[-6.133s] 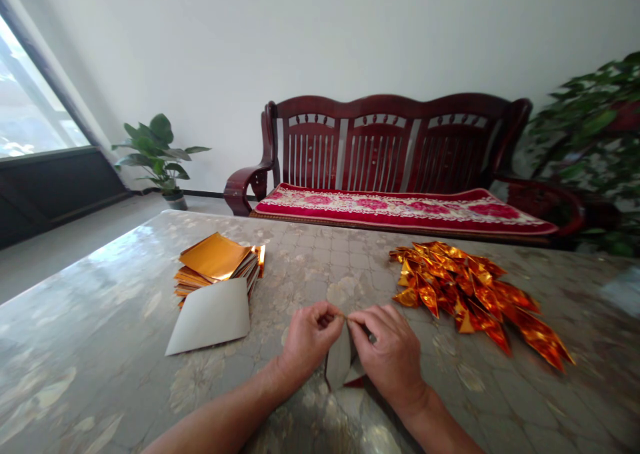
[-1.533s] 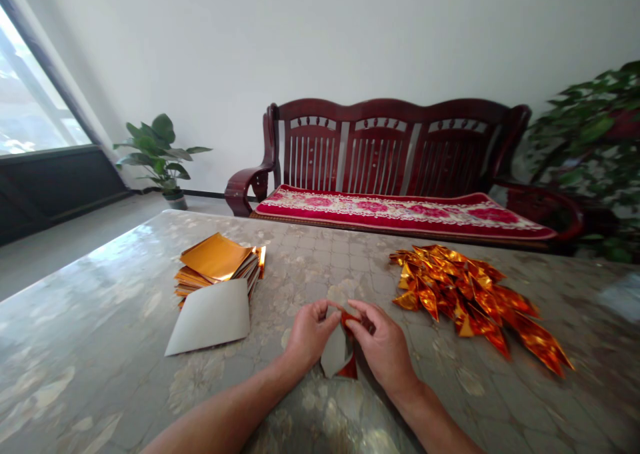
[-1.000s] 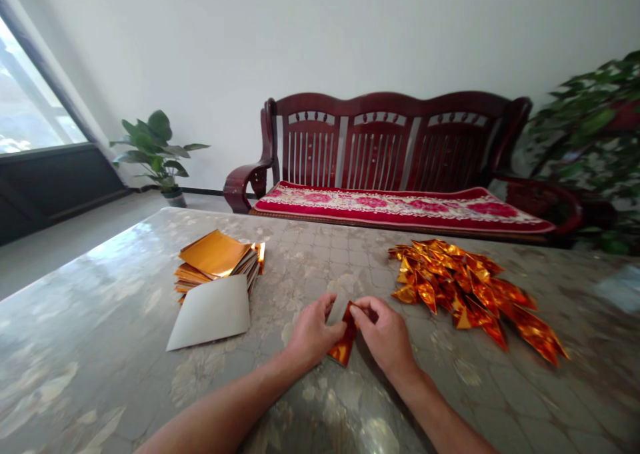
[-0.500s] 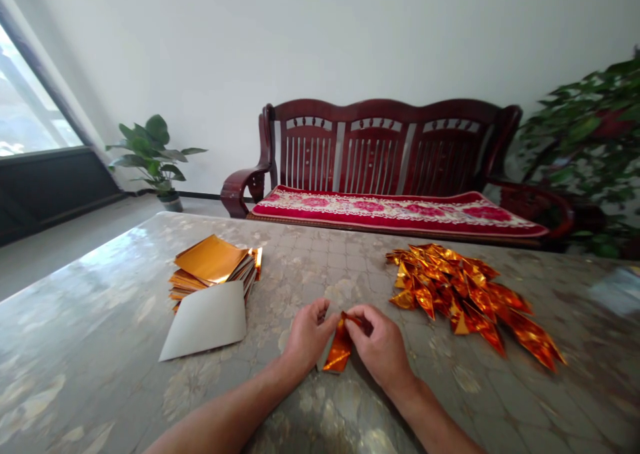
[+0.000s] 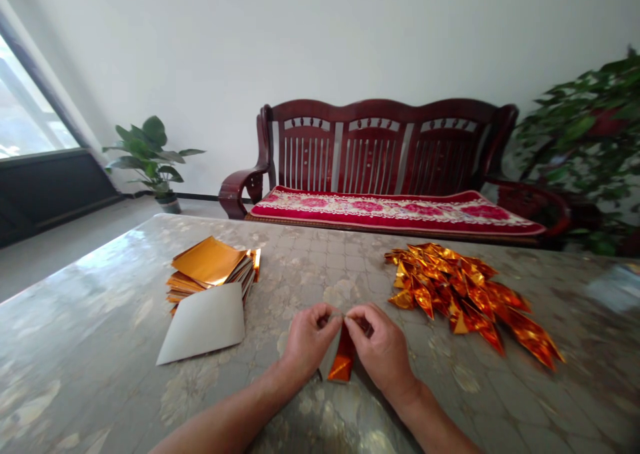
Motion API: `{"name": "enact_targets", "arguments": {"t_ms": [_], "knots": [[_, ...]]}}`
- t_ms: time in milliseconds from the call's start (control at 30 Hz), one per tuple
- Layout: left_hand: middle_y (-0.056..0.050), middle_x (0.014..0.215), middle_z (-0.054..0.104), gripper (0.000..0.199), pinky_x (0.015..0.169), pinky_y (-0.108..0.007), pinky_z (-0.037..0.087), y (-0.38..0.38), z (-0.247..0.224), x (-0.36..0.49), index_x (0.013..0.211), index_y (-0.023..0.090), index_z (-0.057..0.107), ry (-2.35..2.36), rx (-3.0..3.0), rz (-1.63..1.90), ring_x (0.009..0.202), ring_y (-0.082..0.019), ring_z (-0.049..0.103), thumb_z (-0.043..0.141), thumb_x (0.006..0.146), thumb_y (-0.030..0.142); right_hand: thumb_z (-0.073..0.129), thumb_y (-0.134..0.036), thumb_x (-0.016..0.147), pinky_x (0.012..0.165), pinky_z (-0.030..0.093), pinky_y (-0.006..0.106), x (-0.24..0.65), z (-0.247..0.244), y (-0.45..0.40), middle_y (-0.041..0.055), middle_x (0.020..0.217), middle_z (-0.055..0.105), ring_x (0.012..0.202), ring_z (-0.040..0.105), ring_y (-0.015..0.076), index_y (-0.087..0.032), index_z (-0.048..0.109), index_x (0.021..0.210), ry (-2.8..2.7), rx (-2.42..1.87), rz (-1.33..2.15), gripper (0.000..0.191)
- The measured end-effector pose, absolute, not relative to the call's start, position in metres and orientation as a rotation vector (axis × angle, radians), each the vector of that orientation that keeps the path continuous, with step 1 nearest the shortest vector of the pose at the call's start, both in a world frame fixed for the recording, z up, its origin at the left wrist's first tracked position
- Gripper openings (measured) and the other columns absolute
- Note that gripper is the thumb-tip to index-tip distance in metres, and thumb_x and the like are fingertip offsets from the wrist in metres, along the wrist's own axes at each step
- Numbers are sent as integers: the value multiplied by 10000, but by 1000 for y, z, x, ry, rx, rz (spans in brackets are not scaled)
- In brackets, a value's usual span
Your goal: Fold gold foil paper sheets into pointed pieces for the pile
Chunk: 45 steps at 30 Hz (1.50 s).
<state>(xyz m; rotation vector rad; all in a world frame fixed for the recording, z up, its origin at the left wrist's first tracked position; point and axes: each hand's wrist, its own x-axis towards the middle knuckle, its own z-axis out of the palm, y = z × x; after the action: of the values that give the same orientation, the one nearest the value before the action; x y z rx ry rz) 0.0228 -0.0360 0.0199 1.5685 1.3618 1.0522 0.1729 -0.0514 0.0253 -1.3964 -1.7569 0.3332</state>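
A folded strip of orange foil paper point(image 5: 341, 366) is between my hands at the middle front of the table. My left hand point(image 5: 311, 334) pinches its upper end with thumb and forefinger. From the other side my right hand point(image 5: 379, 344) grips the same end, its thumb and bent fingers closed on the foil. The two thumbs nearly meet there, and the fingers hide the top of the strip. Its shiny lower end hangs free toward me. To the right lies a pile of folded, pointed orange foil pieces point(image 5: 457, 291).
A stack of gold foil sheets point(image 5: 210, 261) sits at the left, with one sheet pale side up point(image 5: 203, 324) leaning at its front. Clear plastic point(image 5: 617, 287) lies at the table's right edge. Beyond the patterned table point(image 5: 295, 261) stands a wooden bench point(image 5: 375, 154).
My left fingers have closed in on the strip's upper end beside the right ones. The strip's lower end has shifted slightly toward me and right.
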Motion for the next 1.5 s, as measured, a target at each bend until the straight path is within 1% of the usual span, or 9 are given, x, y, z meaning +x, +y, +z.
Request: {"name": "enact_targets", "arguments": {"t_ms": [367, 600, 767, 900, 1000, 1133, 1267, 1367, 1500], "knots": [[9, 625, 619, 200, 551, -213, 397, -36, 19, 26, 732, 149, 665, 1273, 1377, 1092, 586, -128, 543, 579, 750, 329, 557, -273, 838, 688, 479, 268, 171, 23, -53, 25, 772, 690, 718, 637, 181, -226, 632, 811, -1682, -1388, 459, 92], [58, 556, 518, 152, 487, -203, 289, -36, 20, 22, 774, 162, 677, 1360, 1622, 970, 509, -92, 432, 621, 725, 295, 568, -255, 807, 643, 468, 259, 173, 21, -51, 9, 748, 696, 707, 641, 183, -233, 624, 795, -1666, -1464, 507, 62], [57, 600, 552, 131, 514, -195, 311, -35, 14, 22, 783, 163, 645, 1300, 1626, 914, 560, -104, 484, 646, 671, 231, 555, -312, 831, 638, 465, 264, 173, 22, -49, 4, 719, 692, 667, 637, 177, -229, 629, 774, -1592, -1459, 664, 125], [59, 596, 529, 110, 531, -196, 308, -32, 12, 22, 733, 171, 604, 1367, 1613, 919, 579, -106, 472, 627, 725, 278, 564, -324, 820, 652, 467, 266, 174, 23, -48, 6, 753, 698, 681, 638, 176, -224, 635, 813, -1589, -1444, 695, 123], [72, 566, 468, 158, 513, -202, 257, -31, 13, 23, 682, 176, 548, 1404, 1654, 881, 553, -92, 417, 625, 745, 299, 563, -321, 815, 682, 470, 270, 174, 21, -46, 12, 798, 709, 716, 646, 179, -224, 643, 844, -1605, -1446, 675, 130], [86, 525, 358, 219, 507, -233, 170, -34, 18, 22, 614, 178, 478, 1581, 1816, 788, 526, -80, 341, 629, 734, 282, 550, -313, 816, 670, 458, 269, 176, 19, -42, 5, 751, 698, 692, 640, 175, -224, 643, 798, -1629, -1476, 677, 130], [70, 571, 477, 116, 529, -228, 217, -35, 24, 19, 764, 192, 642, 1622, 1850, 719, 560, -98, 443, 607, 762, 303, 541, -286, 810, 649, 432, 265, 178, 20, -42, -4, 729, 687, 679, 628, 171, -230, 639, 773, -1716, -1527, 619, 119], [53, 640, 583, 193, 559, -221, 278, -33, 27, 16, 920, 239, 710, 1599, 1824, 716, 611, -114, 531, 581, 787, 293, 538, -251, 796, 662, 414, 268, 178, 20, -43, -1, 758, 688, 724, 627, 180, -235, 632, 774, -1796, -1570, 494, 98], [30, 706, 657, 173, 592, -231, 305, -30, 28, 14, 883, 268, 739, 1654, 1924, 695, 684, -140, 575, 593, 795, 298, 522, -204, 789, 683, 393, 272, 176, 20, -44, -2, 775, 675, 767, 616, 183, -239, 618, 768, -1877, -1590, 361, 104]]}}
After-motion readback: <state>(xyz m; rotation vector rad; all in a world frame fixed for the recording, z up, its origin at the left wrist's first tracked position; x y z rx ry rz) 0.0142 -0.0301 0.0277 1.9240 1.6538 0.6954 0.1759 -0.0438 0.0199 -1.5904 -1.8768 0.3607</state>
